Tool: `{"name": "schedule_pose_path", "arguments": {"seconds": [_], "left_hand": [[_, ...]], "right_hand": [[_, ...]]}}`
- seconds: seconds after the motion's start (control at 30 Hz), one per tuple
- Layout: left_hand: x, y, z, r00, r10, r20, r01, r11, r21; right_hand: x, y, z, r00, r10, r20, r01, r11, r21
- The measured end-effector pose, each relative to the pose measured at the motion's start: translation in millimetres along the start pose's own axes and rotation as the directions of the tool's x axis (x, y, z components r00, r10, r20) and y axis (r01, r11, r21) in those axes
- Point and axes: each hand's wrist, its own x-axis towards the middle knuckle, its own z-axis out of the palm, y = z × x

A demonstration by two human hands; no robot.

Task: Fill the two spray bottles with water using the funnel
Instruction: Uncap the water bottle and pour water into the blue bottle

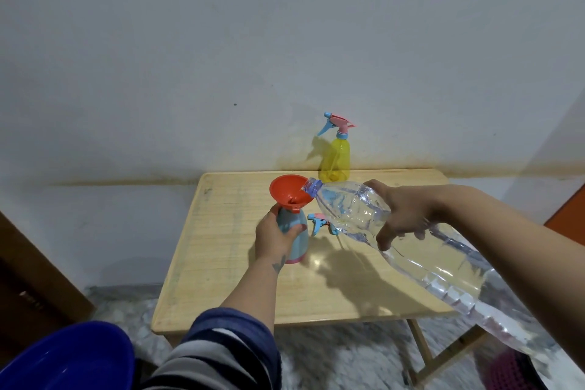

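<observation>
Pale wooden table (221, 279) against stained white wall (190, 73), apparently marble floor (332, 358).

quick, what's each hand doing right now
Left hand: grips the blue spray bottle under the red funnel.
Right hand: grips the tilted clear water bottle, its mouth at the funnel.

Pouring water through the funnel

Right hand (408, 215) tips clear bottle (354, 209) into orange funnel (289, 190) atop blue spray bottle (296, 237), gripped by left hand (273, 237).
</observation>
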Motion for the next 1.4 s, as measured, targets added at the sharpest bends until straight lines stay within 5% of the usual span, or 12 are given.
{"name": "schedule_pose_path", "arguments": {"seconds": [1.4], "left_hand": [[-4.6, 6.9, 0.3, 0.999, -0.033, 0.007, 0.032, 0.999, 0.041]], "right_hand": [[-5.0, 2.6, -9.6, 1.000, 0.006, 0.025, -0.006, 1.000, -0.002]]}}
